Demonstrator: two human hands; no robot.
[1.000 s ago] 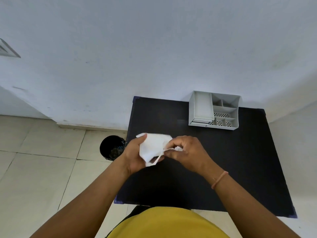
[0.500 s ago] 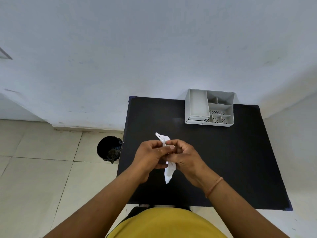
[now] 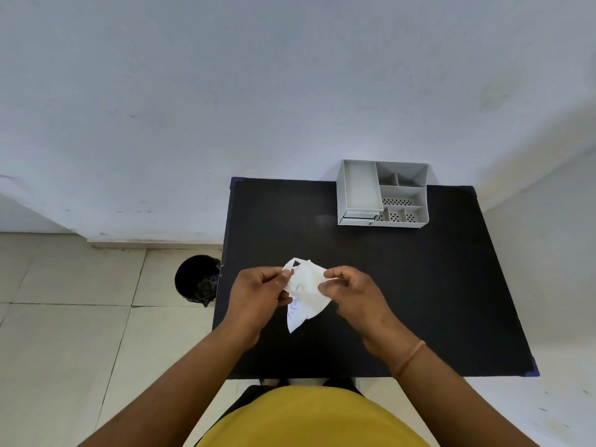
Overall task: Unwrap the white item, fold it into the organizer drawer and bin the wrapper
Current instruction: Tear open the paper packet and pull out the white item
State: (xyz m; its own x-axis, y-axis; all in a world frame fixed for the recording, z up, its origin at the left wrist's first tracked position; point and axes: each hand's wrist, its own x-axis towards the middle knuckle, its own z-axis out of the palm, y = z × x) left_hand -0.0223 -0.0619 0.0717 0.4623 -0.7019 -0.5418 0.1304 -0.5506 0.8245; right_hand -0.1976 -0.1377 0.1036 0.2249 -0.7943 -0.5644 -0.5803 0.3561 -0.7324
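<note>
A white item (image 3: pixel 305 293), folded to a point at its lower end with faint blue print and a thin loop at the top, hangs over the black table (image 3: pixel 419 285). My left hand (image 3: pixel 258 293) pinches its left edge and my right hand (image 3: pixel 353 293) pinches its right edge. I cannot tell wrapper from contents. The grey organizer (image 3: pixel 382 193) stands at the table's far edge, its long tray on the left and small drawers at the front. A black bin (image 3: pixel 197 279) sits on the floor left of the table.
A pale wall runs behind the table and to its right. Beige floor tiles spread to the left around the bin. My yellow shirt fills the bottom of the view, close to the table's near edge.
The white item went from spread to a narrow strip squeezed between both hands, and now lies spread wider again with my hands pulled apart on its two edges.
</note>
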